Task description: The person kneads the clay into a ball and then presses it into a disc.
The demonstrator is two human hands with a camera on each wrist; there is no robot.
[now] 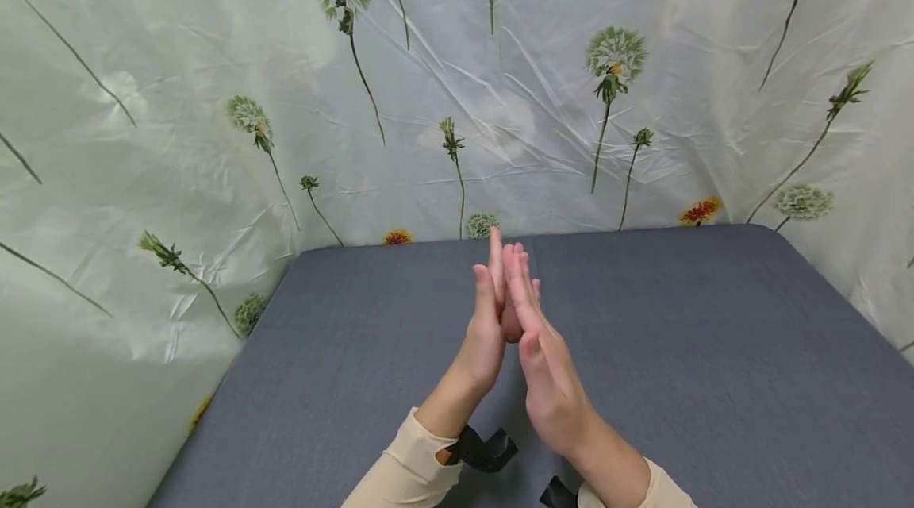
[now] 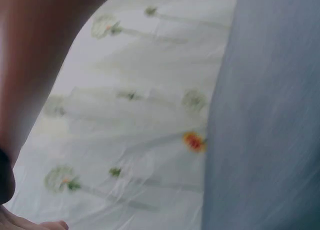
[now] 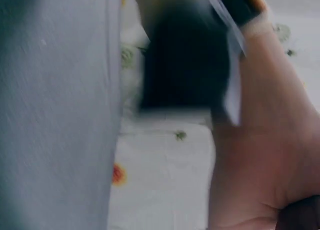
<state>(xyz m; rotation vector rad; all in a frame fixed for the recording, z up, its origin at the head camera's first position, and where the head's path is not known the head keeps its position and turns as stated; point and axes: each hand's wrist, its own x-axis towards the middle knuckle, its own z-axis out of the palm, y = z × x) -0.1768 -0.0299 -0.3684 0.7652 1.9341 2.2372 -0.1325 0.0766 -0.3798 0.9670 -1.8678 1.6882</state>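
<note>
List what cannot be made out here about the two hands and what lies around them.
- Head view: whether anything sits between the palms; the left hand and right hand are pressed together and hide the gap.
- Head view: the black wrist straps, partly hidden by the arms and cut off by the bottom edge.
- Left wrist view: motion blur; only the grey table and the flowered sheet read.
- Right wrist view: the dark block is too blurred to identify.

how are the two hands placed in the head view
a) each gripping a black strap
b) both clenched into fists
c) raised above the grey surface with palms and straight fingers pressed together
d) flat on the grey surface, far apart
c: the left hand and right hand meet palm to palm, fingers straight and pointing away, above the grey surface, holding nothing.
</note>
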